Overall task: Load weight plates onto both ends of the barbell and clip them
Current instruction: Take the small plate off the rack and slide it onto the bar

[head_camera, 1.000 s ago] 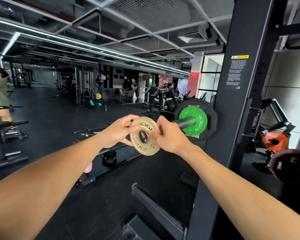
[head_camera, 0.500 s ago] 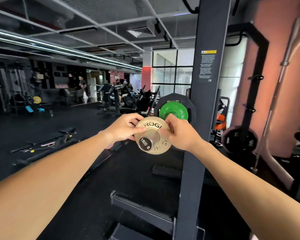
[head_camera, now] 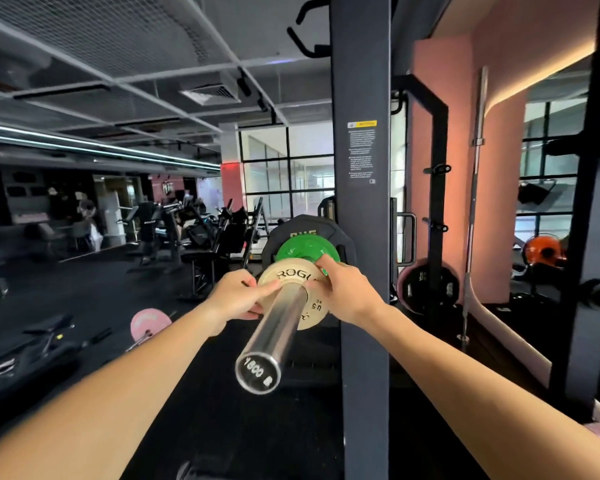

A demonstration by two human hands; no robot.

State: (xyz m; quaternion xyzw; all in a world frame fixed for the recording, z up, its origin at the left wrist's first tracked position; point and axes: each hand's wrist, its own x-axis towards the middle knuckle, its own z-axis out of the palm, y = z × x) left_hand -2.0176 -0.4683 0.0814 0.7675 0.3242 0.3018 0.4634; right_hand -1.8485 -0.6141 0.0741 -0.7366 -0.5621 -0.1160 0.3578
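The barbell's steel sleeve [head_camera: 277, 334] points toward me, its end cap at the lower middle. A small cream plate [head_camera: 293, 271] sits far up the sleeve, just in front of a green plate [head_camera: 300, 249] and a larger black plate [head_camera: 291, 230] behind it. My left hand [head_camera: 238, 297] grips the cream plate's left edge. My right hand [head_camera: 345, 292] grips its right edge. The sleeve hides the plate's centre. No clip is visible.
A dark rack upright [head_camera: 362, 237] stands just right of the sleeve. Behind it, a black plate [head_camera: 428, 289] and an orange plate [head_camera: 544, 252] rest by a pink wall with a leaning bar [head_camera: 473, 202]. A pink plate [head_camera: 149, 323] and a bench [head_camera: 39, 344] lie left.
Both hands have slid the cream plate from the sleeve's end up along it, close to the green plate. Much more bare sleeve shows toward me. My view has turned right.
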